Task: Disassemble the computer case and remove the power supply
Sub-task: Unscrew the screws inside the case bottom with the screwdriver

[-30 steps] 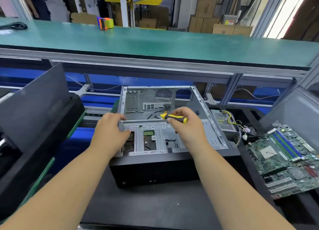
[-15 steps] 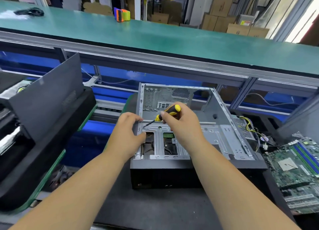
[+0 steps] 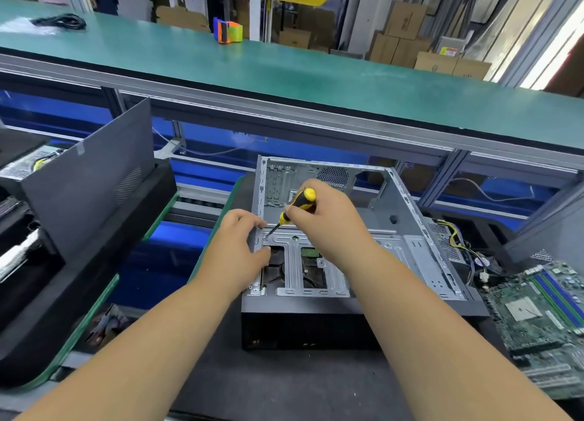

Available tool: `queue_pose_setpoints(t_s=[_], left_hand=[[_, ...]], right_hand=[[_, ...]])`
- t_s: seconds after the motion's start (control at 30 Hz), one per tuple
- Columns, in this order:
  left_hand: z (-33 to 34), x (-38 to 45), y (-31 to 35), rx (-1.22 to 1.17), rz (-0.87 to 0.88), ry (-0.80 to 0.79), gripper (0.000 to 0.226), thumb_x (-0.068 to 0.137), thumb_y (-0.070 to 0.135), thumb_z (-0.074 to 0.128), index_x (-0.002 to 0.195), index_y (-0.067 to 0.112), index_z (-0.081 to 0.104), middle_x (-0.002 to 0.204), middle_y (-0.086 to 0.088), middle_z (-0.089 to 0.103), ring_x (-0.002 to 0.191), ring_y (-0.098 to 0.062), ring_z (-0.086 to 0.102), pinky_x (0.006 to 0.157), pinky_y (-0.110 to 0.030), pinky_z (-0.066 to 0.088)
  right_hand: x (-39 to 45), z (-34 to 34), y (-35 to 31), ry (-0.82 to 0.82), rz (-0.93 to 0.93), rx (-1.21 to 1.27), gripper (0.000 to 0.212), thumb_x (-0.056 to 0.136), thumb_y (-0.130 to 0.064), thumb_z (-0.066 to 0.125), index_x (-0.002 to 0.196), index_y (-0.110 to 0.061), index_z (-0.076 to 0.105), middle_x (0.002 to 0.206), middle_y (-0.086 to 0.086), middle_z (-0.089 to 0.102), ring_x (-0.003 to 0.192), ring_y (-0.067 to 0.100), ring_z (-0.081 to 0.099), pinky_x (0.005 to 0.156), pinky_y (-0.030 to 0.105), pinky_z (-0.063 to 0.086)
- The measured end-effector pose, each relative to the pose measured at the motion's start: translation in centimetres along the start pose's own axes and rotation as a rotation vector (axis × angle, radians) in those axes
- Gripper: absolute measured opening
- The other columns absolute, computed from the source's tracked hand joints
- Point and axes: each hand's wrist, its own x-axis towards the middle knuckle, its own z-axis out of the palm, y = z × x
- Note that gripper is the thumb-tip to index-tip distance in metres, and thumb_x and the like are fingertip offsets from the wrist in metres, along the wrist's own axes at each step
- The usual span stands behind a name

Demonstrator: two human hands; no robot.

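Change: since half a second ago we see the screwdriver [image 3: 295,208] tipped steeper, its tip now down on a screw at the drive cage's far-left corner; the left hand [image 3: 241,246] stays on the case's left edge.
Right hand: our right hand [image 3: 331,227] grips the yellow-and-black handle, fingers curled round it.
Left hand: thumb and fingers are curled over the left wall of the computer case [image 3: 395,231], clamped on that edge.
Screwdriver axis: it slants from the handle, up and to the right, down-left to the tip.
Case position: it lies on its side on the black mat [image 3: 252,386] near the bench's front edge, open face up.
Case axis: the long axis runs away from us; the black front panel faces us, the rear panel with slots and fan grille is far.
Case look: bare grey metal inside, silver drive cage at the near end.
Power supply: the power supply [image 3: 448,243] sits just beside the case's right wall, with yellow and black wires.
Motherboard: a green motherboard [image 3: 543,319] lies at the mat's right edge.
Side panel: a dark side panel [image 3: 91,177] leans upright at the left.
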Motion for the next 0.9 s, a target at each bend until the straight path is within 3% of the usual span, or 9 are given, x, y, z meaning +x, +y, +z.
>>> queue_pose_setpoints(t_s=[0.13,0.23,0.33,0.5,0.67,0.9], left_hand=[[-0.2,0.4,0.3,0.037,0.010,-0.011,0.035,0.077,0.034,0.076,0.106,0.034,0.058,0.112,0.017,0.040,0.098,-0.002,0.047,0.077,-0.015,0.037],[-0.2,1.3,0.6,0.049,-0.016,0.004,0.030,0.077,0.041,0.076,0.101,0.034,0.060,0.109,0.016,0.046,0.095,-0.005,0.049,0.077,-0.019,0.039],[0.1,1.8,1.0,0.027,-0.048,0.036,0.020,0.078,0.033,0.077,0.093,0.029,0.064,0.104,0.014,0.048,0.094,-0.008,0.050,0.078,-0.021,0.041],[0.5,1.8,1.2,0.091,-0.040,0.057,0.009,0.081,0.027,0.074,0.086,0.023,0.067,0.100,0.013,0.048,0.095,-0.010,0.049,0.078,-0.023,0.046],[0.7,1.7,1.1,0.130,-0.022,0.091,0.010,0.082,0.026,0.073,0.086,0.018,0.069,0.102,0.011,0.051,0.093,-0.008,0.050,0.078,-0.019,0.041],[0.5,1.5,1.5,0.130,-0.046,0.079,0.016,0.087,0.030,0.070,0.084,0.015,0.075,0.110,0.011,0.053,0.094,-0.007,0.052,0.075,-0.022,0.043]], right_hand=[[2.1,-0.1,-1.7,-0.102,-0.017,-0.038,0.018,0.086,-0.026,0.066,0.082,-0.013,0.053,0.074,0.004,0.058,0.065,0.022,0.051,0.060,0.037,0.045],[3.7,0.0,-2.6,-0.171,-0.047,-0.070,0.018,0.087,-0.029,0.071,0.086,-0.017,0.057,0.080,-0.002,0.059,0.072,0.017,0.054,0.059,0.029,0.040],[4.0,0.9,-2.5,-0.102,-0.081,-0.034,0.022,0.086,-0.028,0.072,0.101,-0.022,0.057,0.094,-0.004,0.062,0.087,0.020,0.057,0.069,0.030,0.043],[3.7,1.6,-1.3,-0.008,-0.121,-0.037,0.024,0.088,-0.027,0.070,0.094,-0.028,0.047,0.082,-0.013,0.056,0.078,0.013,0.054,0.060,0.023,0.038],[4.0,1.0,-1.7,-0.152,-0.154,0.007,0.015,0.090,-0.016,0.067,0.100,-0.024,0.060,0.093,-0.010,0.068,0.090,0.012,0.066,0.083,0.037,0.053],[4.3,-0.2,-2.0,-0.330,-0.099,0.194,0.030,0.094,0.000,0.056,0.117,-0.019,0.051,0.096,-0.009,0.073,0.094,0.008,0.068,0.090,0.032,0.055]])
